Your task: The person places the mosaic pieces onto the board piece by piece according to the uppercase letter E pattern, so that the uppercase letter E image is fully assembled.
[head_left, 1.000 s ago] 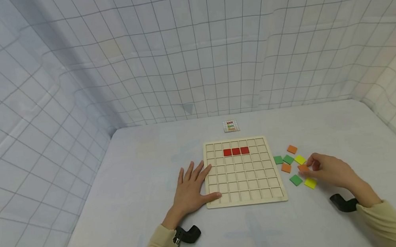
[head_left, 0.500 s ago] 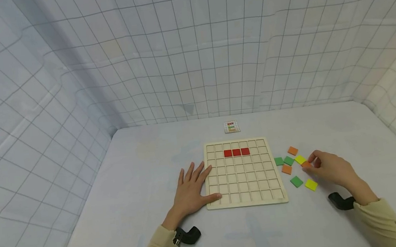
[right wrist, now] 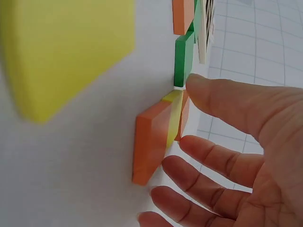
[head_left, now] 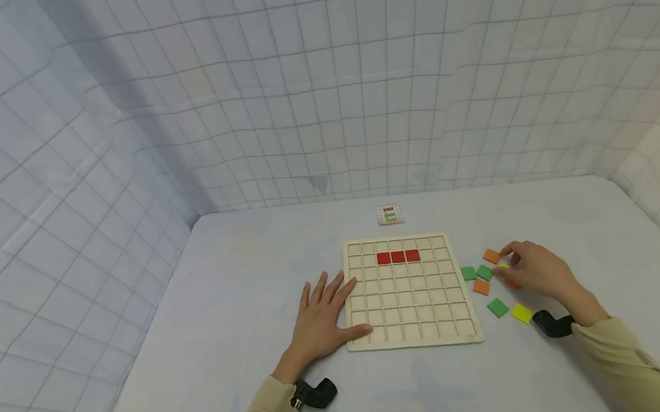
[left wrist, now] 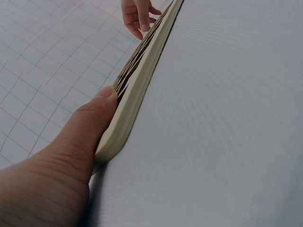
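Flat yellow tile [right wrist: 175, 119] between two orange tiles [right wrist: 150, 144]

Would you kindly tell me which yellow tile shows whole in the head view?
The lower yellow tile in that view; the right hand partly covers the upper yellow tile.

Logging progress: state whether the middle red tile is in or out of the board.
In: the middle tile fills a cell of the board, red tiles either side.

A cloth-walled booth [head_left: 320, 101] enclosed the tabletop [head_left: 225, 295]

White sheets [head_left: 50, 213] printed with a dark grid hung behind the pale tabletop and to its left and right, rippling in soft folds. Black wrist-worn cameras [head_left: 322, 394] suggested a recording setup; whether it stood in a lab, office or home could not be told.
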A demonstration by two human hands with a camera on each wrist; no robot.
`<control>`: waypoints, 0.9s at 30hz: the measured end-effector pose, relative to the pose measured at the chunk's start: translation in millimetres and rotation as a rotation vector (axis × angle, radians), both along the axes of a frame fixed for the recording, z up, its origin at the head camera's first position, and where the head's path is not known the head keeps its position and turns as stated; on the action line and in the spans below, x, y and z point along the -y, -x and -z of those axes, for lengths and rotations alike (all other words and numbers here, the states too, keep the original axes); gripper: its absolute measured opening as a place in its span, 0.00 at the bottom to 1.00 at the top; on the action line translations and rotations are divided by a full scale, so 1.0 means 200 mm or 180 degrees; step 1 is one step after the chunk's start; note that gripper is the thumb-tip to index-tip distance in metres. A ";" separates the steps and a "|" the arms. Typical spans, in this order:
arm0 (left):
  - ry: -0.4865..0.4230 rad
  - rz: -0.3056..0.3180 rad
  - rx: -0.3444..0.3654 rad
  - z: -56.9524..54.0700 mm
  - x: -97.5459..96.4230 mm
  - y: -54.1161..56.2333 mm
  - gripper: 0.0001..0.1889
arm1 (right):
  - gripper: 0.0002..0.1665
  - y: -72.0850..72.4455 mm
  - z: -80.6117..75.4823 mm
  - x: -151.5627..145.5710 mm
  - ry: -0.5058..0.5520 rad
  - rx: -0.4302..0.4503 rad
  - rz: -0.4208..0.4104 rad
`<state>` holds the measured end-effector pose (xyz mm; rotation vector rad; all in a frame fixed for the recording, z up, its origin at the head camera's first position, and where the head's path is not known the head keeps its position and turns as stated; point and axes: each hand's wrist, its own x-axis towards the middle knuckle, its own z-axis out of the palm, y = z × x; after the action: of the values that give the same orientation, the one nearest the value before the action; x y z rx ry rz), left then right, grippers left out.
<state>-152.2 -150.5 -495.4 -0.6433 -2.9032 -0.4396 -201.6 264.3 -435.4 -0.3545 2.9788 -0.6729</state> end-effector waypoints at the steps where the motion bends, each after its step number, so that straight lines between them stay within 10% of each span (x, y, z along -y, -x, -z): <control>1: 0.0007 -0.0004 -0.0011 0.00 0.00 0.00 0.48 | 0.26 0.01 0.00 0.00 0.0005 0.0002 -0.0019; 27: 0.0010 0.0008 -0.0023 0.00 0.00 0.00 0.48 | 0.18 0.00 0.03 -0.04 0.0302 0.0176 0.0113</control>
<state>-152.9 -150.8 -496.2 -0.6476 -2.8972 -0.4324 -201.8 272.5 -440.5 -0.2844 2.9143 -0.8161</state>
